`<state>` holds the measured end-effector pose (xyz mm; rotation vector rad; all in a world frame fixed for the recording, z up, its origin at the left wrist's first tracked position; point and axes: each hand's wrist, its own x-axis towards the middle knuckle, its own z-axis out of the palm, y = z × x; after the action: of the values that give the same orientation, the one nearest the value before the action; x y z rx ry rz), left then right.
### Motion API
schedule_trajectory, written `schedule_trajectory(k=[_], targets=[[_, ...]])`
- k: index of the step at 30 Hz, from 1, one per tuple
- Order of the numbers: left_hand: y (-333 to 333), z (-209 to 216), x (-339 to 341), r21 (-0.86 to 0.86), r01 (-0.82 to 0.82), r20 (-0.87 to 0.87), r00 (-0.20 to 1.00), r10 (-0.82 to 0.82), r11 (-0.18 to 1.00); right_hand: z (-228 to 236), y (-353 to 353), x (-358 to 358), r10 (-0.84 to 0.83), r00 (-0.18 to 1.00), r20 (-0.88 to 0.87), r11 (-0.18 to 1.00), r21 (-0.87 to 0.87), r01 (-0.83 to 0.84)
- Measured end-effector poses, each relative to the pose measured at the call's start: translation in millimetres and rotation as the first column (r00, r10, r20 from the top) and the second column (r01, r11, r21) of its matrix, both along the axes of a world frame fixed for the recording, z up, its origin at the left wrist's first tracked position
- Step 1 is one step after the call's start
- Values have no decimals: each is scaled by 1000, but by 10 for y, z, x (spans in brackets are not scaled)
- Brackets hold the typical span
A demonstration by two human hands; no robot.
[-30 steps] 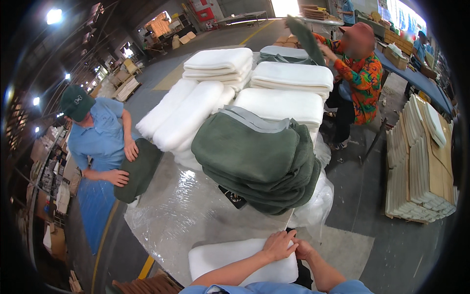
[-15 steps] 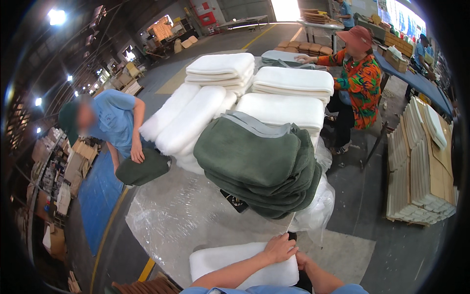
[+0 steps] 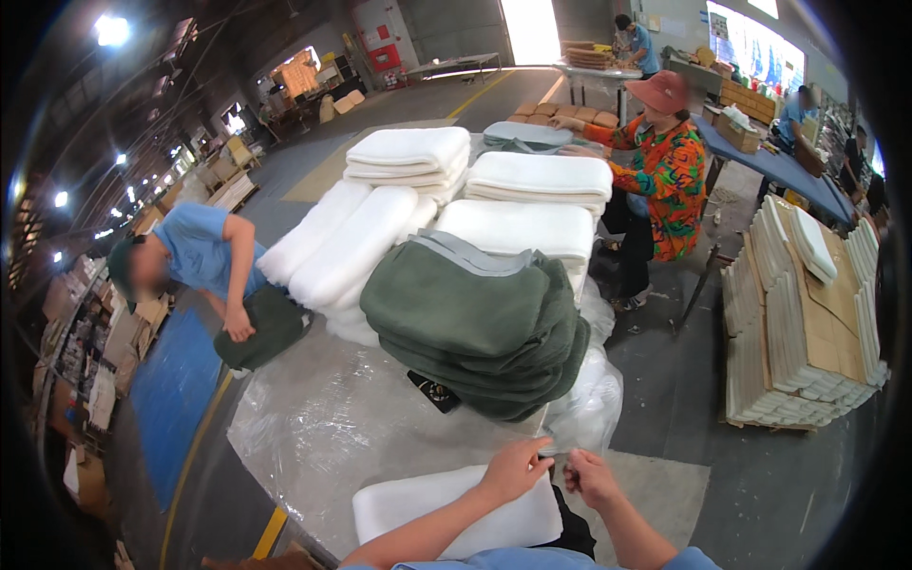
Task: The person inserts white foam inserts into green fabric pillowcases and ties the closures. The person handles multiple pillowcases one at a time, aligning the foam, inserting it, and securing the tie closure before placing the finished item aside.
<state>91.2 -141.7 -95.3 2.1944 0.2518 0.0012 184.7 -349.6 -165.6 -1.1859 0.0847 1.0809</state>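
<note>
Right at the front edge of the plastic-covered table (image 3: 304, 427), a white foam-like pad (image 3: 408, 508) lies under my left forearm. My left hand (image 3: 516, 469) is just beyond the pad's right end, its thumb and fingers pinched together. Close beside it, my right hand (image 3: 591, 477) is curled closed, fingertips facing the left hand. Whatever the fingers grip is too small to make out. Dark fabric (image 3: 573, 527) shows below the hands, beside the pad. Ahead stands a stack of dark green fabric covers (image 3: 465, 304) with grey edging on top.
Behind the green stack are piles of folded white pads (image 3: 513, 228). A co-worker at left (image 3: 204, 252) handles a green cover (image 3: 266, 328); another in a red hat (image 3: 665, 180) reaches to grey pieces (image 3: 527, 136). Clear plastic (image 3: 584, 399) hangs at right, near a pallet stack (image 3: 793, 323).
Both hands have lifted off the white pad's right end and moved slightly away from me, with a small gap between them. The view has shifted a little to the right.
</note>
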Motion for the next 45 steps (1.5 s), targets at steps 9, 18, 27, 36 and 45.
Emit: schedule_trajectory(k=[9, 18, 27, 36, 45], targets=[[-369, 558, -659, 141, -366, 411, 867, 282, 920, 949, 523, -544, 102, 969, -224, 989, 128, -75], [-711, 352, -1255, 266, -626, 509, 737, 445, 733, 881, 352, -621, 623, 723, -299, 782, 261, -566], [-922, 170, -2106, -146, -937, 347, 252, 903, 318, 992, 377, -713, 719, 650, 245, 681, -64, -730], [-91, -45, -4560, -251, -890, 135, -421, 897, -380, 414, 334, -221, 490, 840, 234, 787, -533, -311], [2011, -745, -5688, 70, -916, -34, -398, 917, -396, 14, 544, -844, 327, 929, 171, 897, -367, -248]])
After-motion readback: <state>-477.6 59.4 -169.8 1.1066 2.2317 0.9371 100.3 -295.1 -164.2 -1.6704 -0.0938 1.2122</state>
